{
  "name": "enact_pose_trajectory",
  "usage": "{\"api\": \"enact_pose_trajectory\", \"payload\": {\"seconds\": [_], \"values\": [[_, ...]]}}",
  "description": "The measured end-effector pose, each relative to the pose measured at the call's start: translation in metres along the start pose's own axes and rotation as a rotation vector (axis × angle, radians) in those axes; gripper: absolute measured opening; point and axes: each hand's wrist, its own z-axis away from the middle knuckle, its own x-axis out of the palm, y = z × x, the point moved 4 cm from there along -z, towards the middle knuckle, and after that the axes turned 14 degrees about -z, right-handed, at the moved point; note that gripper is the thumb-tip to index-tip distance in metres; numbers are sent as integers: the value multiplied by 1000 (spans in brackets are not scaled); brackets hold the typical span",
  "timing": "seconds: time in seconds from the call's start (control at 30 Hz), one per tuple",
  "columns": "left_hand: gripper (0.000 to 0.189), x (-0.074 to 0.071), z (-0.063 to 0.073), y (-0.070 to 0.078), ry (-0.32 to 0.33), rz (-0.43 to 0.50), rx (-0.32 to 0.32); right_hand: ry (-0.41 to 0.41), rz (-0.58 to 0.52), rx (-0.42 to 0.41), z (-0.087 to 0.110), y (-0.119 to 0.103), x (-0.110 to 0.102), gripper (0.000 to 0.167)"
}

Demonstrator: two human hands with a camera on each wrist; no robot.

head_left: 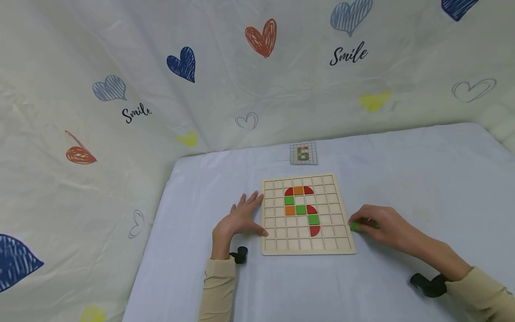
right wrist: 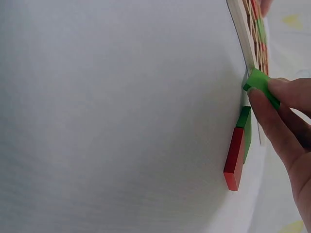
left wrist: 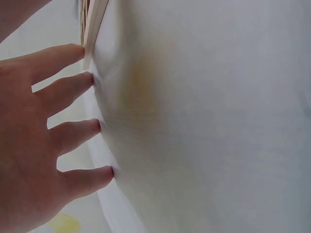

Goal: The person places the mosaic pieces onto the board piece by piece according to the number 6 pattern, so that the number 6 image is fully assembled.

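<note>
A light wooden grid board (head_left: 282,244) lies on the table, bearing red rounded tiles (head_left: 314,230), green square tiles (head_left: 289,201) and orange square tiles (head_left: 298,190) in an S-like curve. At the board's left edge my left hand (head_left: 238,218) is spread, its thumb and a finger against the rim. Between thumb and fingers my right hand (head_left: 382,226) pinches a green tile (right wrist: 258,81) just beside the board's right edge. Below that hand, in the right wrist view, another green tile (right wrist: 247,128) lies on the cloth against a red tile (right wrist: 234,160).
Behind the board lies a small pattern card (head_left: 303,154) printed with a coloured figure on a grid. White cloth (head_left: 301,290) covers the table. A curtain (head_left: 297,89) with hearts and lettering hangs at the back and left. Black wrist devices (head_left: 428,286) sit at both cuffs.
</note>
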Motion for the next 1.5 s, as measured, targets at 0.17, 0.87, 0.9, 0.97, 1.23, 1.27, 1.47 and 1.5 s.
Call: {"api": "enact_pose_trajectory", "payload": {"seconds": [0.17, 0.87, 0.9, 0.97, 1.23, 1.27, 1.47, 1.5], "values": [[112, 0, 1, 0, 4, 4, 3, -5, -27, 28, -1, -1, -4, 33], [112, 0, 0, 0, 1, 9, -2, -75, -168, 163, -18, -10, 8, 36], [112, 0, 0, 0, 0, 9, -1, -77, -161, 160, -19, -11, 9, 36], [111, 0, -1, 0, 0, 8, -1, -73, -137, 130, -21, -13, 11, 36], [111, -1, 0, 0, -2, 3, 4, -61, -79, 51, -30, -19, 23, 34], [111, -1, 0, 0, -1, 3, 5, -61, -80, 54, -32, -19, 25, 33], [112, -1, 0, 0, -2, 2, 6, -99, -144, 103, -39, -23, 35, 30], [112, -1, 0, 0, -3, 2, 6, -110, -156, 109, -40, -24, 37, 30]]}}
